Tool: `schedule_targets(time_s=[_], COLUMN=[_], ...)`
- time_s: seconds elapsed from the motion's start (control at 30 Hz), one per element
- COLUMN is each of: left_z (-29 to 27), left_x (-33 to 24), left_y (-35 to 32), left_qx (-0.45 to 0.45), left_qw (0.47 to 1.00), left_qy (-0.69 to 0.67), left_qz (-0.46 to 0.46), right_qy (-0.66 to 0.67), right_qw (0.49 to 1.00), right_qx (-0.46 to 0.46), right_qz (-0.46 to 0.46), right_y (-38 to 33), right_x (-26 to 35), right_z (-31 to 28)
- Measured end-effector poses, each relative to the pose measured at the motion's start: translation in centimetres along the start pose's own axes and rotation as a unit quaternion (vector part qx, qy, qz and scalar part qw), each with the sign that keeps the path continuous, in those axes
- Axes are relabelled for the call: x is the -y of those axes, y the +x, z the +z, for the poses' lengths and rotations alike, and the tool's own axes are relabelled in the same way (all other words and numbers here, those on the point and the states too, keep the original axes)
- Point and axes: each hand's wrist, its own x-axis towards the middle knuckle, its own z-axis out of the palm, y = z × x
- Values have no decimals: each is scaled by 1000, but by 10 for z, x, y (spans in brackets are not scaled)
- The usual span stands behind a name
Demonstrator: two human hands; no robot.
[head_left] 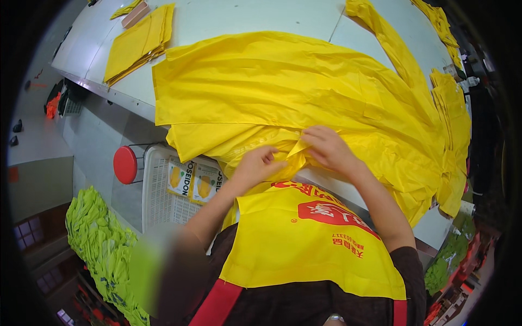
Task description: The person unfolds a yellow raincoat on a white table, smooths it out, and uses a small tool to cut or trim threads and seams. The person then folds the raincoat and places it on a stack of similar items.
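A large yellow raincoat (261, 70) of thin, shiny material is spread across the table in front of me, creased and partly doubled over. At its near edge my right hand (330, 150) pinches a small pointed fold of the yellow material between thumb and fingers. Facing it from the left, my left hand (259, 167) has its fingers curled at the same gathered edge, and its fingertips press on the material. A row of small pale dots runs along the raincoat just beyond my left hand. Part of the gathered edge is hidden behind my fingers.
Folded yellow pieces (138, 43) lie stacked at the table's far left, and more yellow garments (452, 119) at the right. Below the table's left edge stand a white basket (154, 187) holding packets and a red stool (125, 164). A lime-green heap (100, 244) lies lower left.
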Motion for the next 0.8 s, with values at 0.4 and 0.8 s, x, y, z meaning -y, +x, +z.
schedule_targets(time_s=[0.4, 0.8], left_z=[-21, -24], left_x=[0, 24], left_y=[47, 83], left_qx=[-6, -62], left_qw=[995, 993], left_qy=[-100, 92], left_qz=[22, -47], right_qy=[306, 41], right_qw=[907, 936], right_qx=[101, 102], right_qz=[271, 335], right_y=[36, 51], right_x=[-10, -23], right_z=[32, 71])
